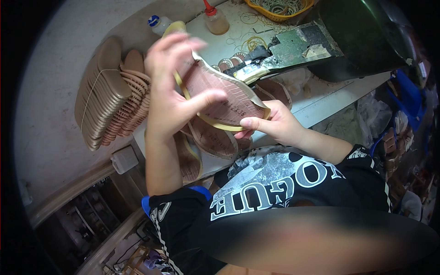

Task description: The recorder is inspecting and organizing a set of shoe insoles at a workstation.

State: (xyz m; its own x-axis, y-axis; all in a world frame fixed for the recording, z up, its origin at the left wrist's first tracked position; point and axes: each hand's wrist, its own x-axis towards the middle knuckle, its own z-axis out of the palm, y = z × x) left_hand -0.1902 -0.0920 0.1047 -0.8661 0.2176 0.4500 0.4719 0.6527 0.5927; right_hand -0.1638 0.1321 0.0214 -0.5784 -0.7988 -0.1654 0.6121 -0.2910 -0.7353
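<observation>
My right hand (274,123) pinches the near end of a shoe insole (220,91) between thumb and fingers. The insole is pinkish-brown with handwritten marks, a yellow border along its left and near edges and a pale strip along its right edge. Over its far left part is my left hand (172,85), its fingers spread and partly blurred. The left thumb reaches across the insole's face; whether it presses there is unclear. Below the raised insole, more brown insoles (213,137) lie overlapping on the white table (327,107).
At left stand a band-tied stack of beige soles (103,96) and a pink stack (133,110). A red-nozzled bottle (216,23), a blue-capped bottle (158,25) and a yellow basket of rubber bands (275,17) are at the back. A dark green machine (366,36) occupies the right.
</observation>
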